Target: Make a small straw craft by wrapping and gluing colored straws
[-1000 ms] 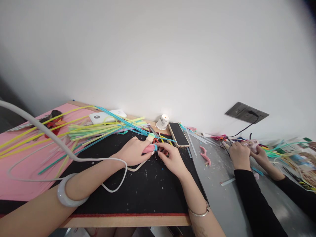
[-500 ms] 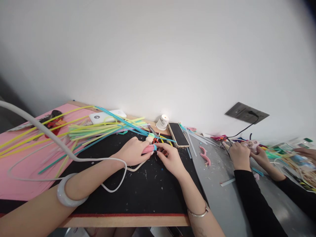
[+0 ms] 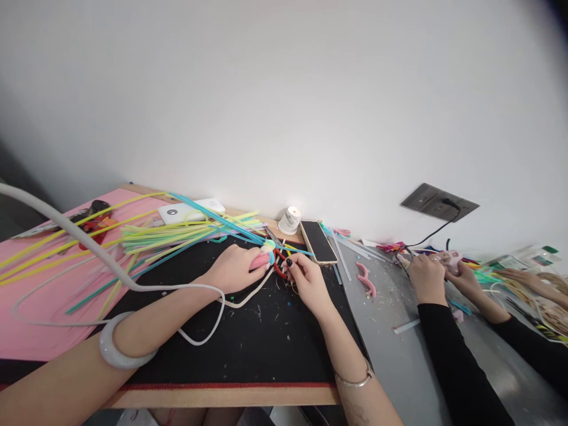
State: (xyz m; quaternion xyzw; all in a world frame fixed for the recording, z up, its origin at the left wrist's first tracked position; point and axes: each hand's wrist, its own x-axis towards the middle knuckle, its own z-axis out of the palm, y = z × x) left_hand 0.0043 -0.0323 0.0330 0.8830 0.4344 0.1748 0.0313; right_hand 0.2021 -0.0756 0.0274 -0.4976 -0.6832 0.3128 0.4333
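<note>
My left hand (image 3: 235,269) is closed around a bundle of pink pipe cleaners (image 3: 261,260), with a blue band and a pale green and cream tip at its far end. Just right of it, my right hand (image 3: 306,281) has thumb and fingertips pinched together; whatever they hold is too small to make out. Beside those fingertips lies a red-handled cutting tool (image 3: 278,263), partly covered. A cream pipe cleaner (image 3: 248,299) bends across the black mat under my hands. Long blue pipe cleaners (image 3: 231,222) stretch behind my left hand.
Yellow and green pipe cleaners (image 3: 177,236) lie left on pink paper (image 3: 39,302). A white power bank (image 3: 190,210), a paper cup (image 3: 290,220) and a phone (image 3: 318,241) stand along the back. A white cable (image 3: 110,266) crosses my left arm. Another person's hands (image 3: 428,278) work at right.
My right hand has drawn away from the blue band to the right, uncovering the red handles. My left hand still grips the pink bundle, now turned slightly upward.
</note>
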